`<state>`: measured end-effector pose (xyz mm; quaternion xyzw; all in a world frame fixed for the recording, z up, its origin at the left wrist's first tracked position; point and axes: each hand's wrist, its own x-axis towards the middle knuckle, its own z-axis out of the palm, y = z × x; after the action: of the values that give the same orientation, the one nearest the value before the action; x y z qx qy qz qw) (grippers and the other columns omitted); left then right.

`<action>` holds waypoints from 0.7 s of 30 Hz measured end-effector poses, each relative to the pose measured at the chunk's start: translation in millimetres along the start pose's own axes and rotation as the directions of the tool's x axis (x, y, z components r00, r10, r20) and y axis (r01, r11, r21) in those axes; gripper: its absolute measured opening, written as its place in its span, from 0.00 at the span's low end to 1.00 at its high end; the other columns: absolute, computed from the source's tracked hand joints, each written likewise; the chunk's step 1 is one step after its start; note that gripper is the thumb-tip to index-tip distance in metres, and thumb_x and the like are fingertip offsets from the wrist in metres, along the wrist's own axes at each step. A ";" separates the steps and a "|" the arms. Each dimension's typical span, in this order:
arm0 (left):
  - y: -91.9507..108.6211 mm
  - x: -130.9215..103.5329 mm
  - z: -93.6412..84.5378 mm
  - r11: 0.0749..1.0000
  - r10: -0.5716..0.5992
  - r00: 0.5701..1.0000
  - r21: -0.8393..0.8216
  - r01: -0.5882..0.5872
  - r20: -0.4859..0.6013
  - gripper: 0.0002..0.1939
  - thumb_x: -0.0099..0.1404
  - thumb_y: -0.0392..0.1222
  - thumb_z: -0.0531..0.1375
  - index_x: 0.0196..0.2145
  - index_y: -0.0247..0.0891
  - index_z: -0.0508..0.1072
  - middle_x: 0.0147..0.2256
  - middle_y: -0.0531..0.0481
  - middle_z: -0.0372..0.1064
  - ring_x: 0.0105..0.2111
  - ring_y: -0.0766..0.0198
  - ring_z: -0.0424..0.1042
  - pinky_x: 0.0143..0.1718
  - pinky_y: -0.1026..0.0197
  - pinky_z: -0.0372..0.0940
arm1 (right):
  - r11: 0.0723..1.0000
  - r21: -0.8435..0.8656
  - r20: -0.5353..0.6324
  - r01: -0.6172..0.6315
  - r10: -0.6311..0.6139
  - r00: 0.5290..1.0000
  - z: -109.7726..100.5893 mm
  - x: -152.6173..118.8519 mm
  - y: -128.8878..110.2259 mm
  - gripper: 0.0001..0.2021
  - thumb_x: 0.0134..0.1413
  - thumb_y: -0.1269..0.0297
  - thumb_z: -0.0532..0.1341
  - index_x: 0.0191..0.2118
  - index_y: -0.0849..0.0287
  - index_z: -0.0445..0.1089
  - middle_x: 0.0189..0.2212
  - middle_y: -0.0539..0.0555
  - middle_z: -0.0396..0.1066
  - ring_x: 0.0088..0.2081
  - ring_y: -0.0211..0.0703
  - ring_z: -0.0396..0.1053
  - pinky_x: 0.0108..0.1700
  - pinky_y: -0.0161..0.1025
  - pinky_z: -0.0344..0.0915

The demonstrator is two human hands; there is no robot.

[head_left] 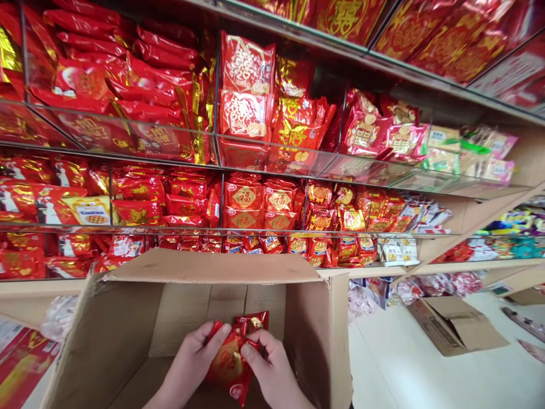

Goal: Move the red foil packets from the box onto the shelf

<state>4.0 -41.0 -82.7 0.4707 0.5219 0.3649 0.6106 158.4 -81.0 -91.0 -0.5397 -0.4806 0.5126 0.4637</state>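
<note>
Over an open cardboard box [309,329], both my hands hold small shiny red packets. My left hand [198,355] pinches the left edge of a red and gold packet [230,363] between thumb and fingers. At its right edge my right hand [270,358] is closed on the same packet, thumb on top. A second red packet [255,322] shows just behind, close to my right fingertips. Whether it is held or touching the first packet's back is unclear.
Shelves with clear fronts [272,156] carry rows of mostly red and gold packets beyond the box. A closed-looking cardboard box [457,326] lies on the pale floor [395,363] at right. Plastic-wrapped goods [62,315] stand low at left.
</note>
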 end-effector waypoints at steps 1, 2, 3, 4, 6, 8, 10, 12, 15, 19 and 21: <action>1.6 -3.5 3.1 1.000 -0.011 1.000 -0.030 0.011 -0.013 0.16 0.53 0.53 0.60 0.19 0.38 0.66 0.16 0.59 0.65 0.18 0.69 0.63 0.19 0.69 0.60 | 1.000 0.019 0.001 0.004 -0.004 1.000 1.0 -1.5 -0.2 0.13 0.48 0.55 0.59 0.28 0.61 0.69 0.22 0.50 0.67 0.25 0.36 0.62 0.28 0.31 0.57; 3.3 -7.0 6.2 0.997 -0.029 0.999 -0.074 0.026 -0.034 0.16 0.52 0.53 0.60 0.18 0.38 0.65 0.15 0.60 0.64 0.17 0.70 0.62 0.18 0.69 0.59 | 0.999 0.042 -0.002 0.010 -0.009 1.000 2.1 -3.0 0.2 0.14 0.47 0.54 0.59 0.27 0.62 0.70 0.20 0.49 0.66 0.23 0.35 0.60 0.26 0.31 0.55; 5.6 -10.4 9.1 0.991 -0.050 0.997 -0.126 0.043 -0.057 0.17 0.52 0.53 0.60 0.18 0.38 0.64 0.15 0.60 0.64 0.16 0.70 0.61 0.18 0.69 0.59 | 0.997 0.069 -0.012 0.018 -0.017 1.000 3.1 -4.4 1.1 0.15 0.46 0.53 0.60 0.26 0.62 0.70 0.19 0.49 0.65 0.22 0.34 0.59 0.25 0.30 0.54; 8.8 -13.6 11.6 0.982 -0.071 0.994 -0.179 0.055 -0.082 0.17 0.50 0.53 0.62 0.18 0.38 0.64 0.14 0.60 0.63 0.16 0.71 0.61 0.17 0.69 0.58 | 0.995 0.094 -0.023 0.027 -0.025 0.999 3.8 -5.9 1.9 0.16 0.45 0.52 0.60 0.26 0.62 0.71 0.19 0.49 0.66 0.22 0.34 0.58 0.24 0.30 0.53; 18.3 -19.6 15.6 0.967 -0.089 0.989 -0.250 0.056 -0.120 0.17 0.47 0.53 0.64 0.16 0.38 0.64 0.13 0.60 0.64 0.15 0.71 0.60 0.17 0.70 0.58 | 0.990 0.137 -0.052 0.037 -0.030 0.998 3.5 -9.3 1.6 0.18 0.43 0.49 0.60 0.27 0.62 0.73 0.19 0.50 0.67 0.21 0.34 0.59 0.24 0.31 0.54; 30.5 -25.0 18.3 0.957 -0.100 0.989 -0.281 0.067 -0.105 0.18 0.46 0.53 0.64 0.15 0.38 0.66 0.13 0.59 0.65 0.15 0.70 0.62 0.18 0.69 0.59 | 0.984 0.178 -0.117 0.025 -0.004 0.993 0.7 -13.0 -3.9 0.19 0.40 0.48 0.62 0.27 0.61 0.74 0.20 0.52 0.69 0.21 0.36 0.61 0.25 0.32 0.57; 42.1 -30.0 20.9 0.926 -0.144 0.988 -0.360 0.115 -0.053 0.17 0.49 0.57 0.61 0.20 0.39 0.70 0.17 0.57 0.70 0.19 0.66 0.67 0.23 0.66 0.64 | 0.975 0.221 -0.214 0.009 0.040 0.976 -4.0 -16.2 -15.7 0.18 0.37 0.49 0.65 0.28 0.61 0.74 0.22 0.53 0.71 0.22 0.37 0.63 0.25 0.33 0.60; 49.7 -34.7 24.7 0.867 -0.146 0.989 -0.479 0.140 0.025 0.21 0.50 0.62 0.57 0.30 0.42 0.72 0.26 0.53 0.75 0.26 0.59 0.72 0.30 0.59 0.67 | 0.961 0.276 -0.272 -0.011 0.089 0.958 -8.6 -18.4 -31.5 0.17 0.37 0.51 0.65 0.30 0.60 0.74 0.22 0.53 0.71 0.23 0.38 0.64 0.25 0.34 0.62; 53.3 -39.6 32.4 0.856 -0.059 0.990 -0.504 0.117 0.129 0.24 0.48 0.57 0.62 0.41 0.45 0.69 0.39 0.51 0.75 0.39 0.53 0.72 0.38 0.55 0.67 | 0.924 0.382 -0.235 0.003 0.094 0.968 -12.8 -19.9 -53.4 0.17 0.43 0.51 0.62 0.33 0.60 0.71 0.23 0.53 0.70 0.22 0.38 0.64 0.23 0.34 0.63; 58.1 -39.1 34.3 0.928 -0.053 0.981 -0.355 0.117 0.186 0.22 0.51 0.53 0.61 0.43 0.43 0.68 0.43 0.49 0.72 0.40 0.54 0.71 0.36 0.56 0.68 | 0.951 0.307 -0.154 0.026 0.023 0.988 -21.2 -19.0 -69.4 0.12 0.47 0.54 0.61 0.31 0.59 0.67 0.26 0.52 0.69 0.25 0.38 0.66 0.28 0.34 0.66; 64.6 -36.4 29.7 0.963 -0.040 0.976 -0.251 0.094 0.214 0.23 0.53 0.55 0.59 0.44 0.42 0.67 0.40 0.48 0.73 0.37 0.55 0.72 0.33 0.57 0.69 | 0.976 0.207 -0.148 0.065 -0.035 0.988 -30.4 -15.4 -75.0 0.11 0.47 0.56 0.61 0.32 0.59 0.67 0.29 0.53 0.69 0.31 0.39 0.67 0.34 0.35 0.67</action>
<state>29.2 -62.1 -9.9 0.4041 0.4188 0.3581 0.7301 185.3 -88.4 -13.6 -0.5106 -0.4024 0.5085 0.5646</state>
